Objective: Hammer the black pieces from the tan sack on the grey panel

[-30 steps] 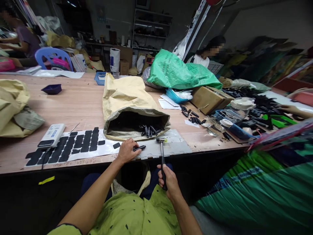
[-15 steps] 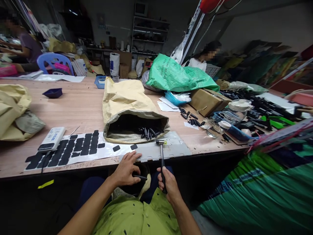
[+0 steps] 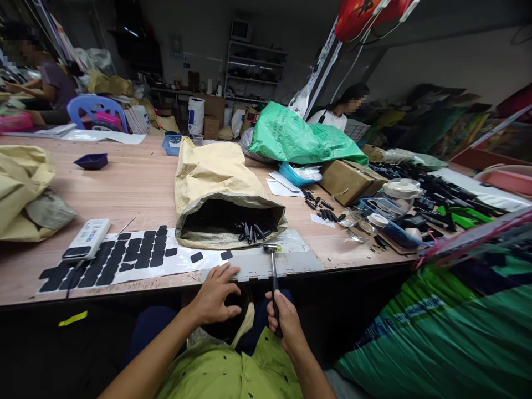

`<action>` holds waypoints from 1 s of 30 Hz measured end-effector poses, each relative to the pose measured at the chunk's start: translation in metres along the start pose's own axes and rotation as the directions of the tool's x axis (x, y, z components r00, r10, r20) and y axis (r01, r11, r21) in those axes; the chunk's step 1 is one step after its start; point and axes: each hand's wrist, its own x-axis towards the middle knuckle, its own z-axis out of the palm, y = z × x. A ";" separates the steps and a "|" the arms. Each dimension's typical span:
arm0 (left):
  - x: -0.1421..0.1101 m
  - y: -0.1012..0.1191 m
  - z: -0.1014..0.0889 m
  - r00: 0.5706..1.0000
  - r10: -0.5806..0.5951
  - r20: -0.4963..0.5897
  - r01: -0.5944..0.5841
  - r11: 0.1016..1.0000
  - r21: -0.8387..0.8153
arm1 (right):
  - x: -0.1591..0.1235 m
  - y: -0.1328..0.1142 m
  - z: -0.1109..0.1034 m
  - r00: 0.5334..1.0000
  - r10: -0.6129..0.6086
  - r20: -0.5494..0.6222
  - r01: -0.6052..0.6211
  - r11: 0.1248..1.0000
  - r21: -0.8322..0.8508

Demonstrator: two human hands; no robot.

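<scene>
My right hand point(image 3: 286, 318) is closed round the black handle of a small mallet point(image 3: 273, 266). The mallet's head, black with a yellow-green face, lies over the grey plate point(image 3: 249, 263) at the table's edge. My left hand point(image 3: 218, 293) is empty, fingers apart, its fingertips at the plate's front edge and its thumb over an open bag point(image 3: 245, 326) between my legs. Behind the plate a cream sack point(image 3: 220, 169) lies with its mouth toward me, and several slim black parts point(image 3: 251, 231) show inside it.
Left of the plate lies a white sheet with black stickers point(image 3: 145, 249), beside a white electronic device point(image 3: 87, 239). A cardboard box point(image 3: 347, 178), black parts point(image 3: 326, 209) and a clear jar point(image 3: 401, 194) crowd the right. Two people sit farther back.
The slim black part that was in my left hand is gone from it, and the thumb and fingers have spread. My right hand still grips the mallet. The view has shifted slightly.
</scene>
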 end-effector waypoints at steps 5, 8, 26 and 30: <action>0.053 -0.001 -0.014 0.921 -0.230 -0.313 0.176 0.965 -0.192 | 0.001 0.001 0.000 1.000 0.001 0.001 -0.001 1.000 -0.006; 0.097 -0.009 -0.025 0.839 -0.331 -0.432 0.281 0.943 -0.176 | 0.002 0.002 0.000 1.000 0.002 0.001 -0.002 1.000 0.001; 0.069 -0.029 -0.032 0.890 -0.238 -0.388 0.117 0.943 -0.311 | 0.001 0.000 0.001 1.000 -0.014 0.022 0.014 1.000 0.002; 0.052 -0.035 -0.020 0.898 -0.244 -0.367 0.166 0.958 -0.233 | -0.001 -0.001 0.001 1.000 -0.005 0.016 0.005 1.000 0.006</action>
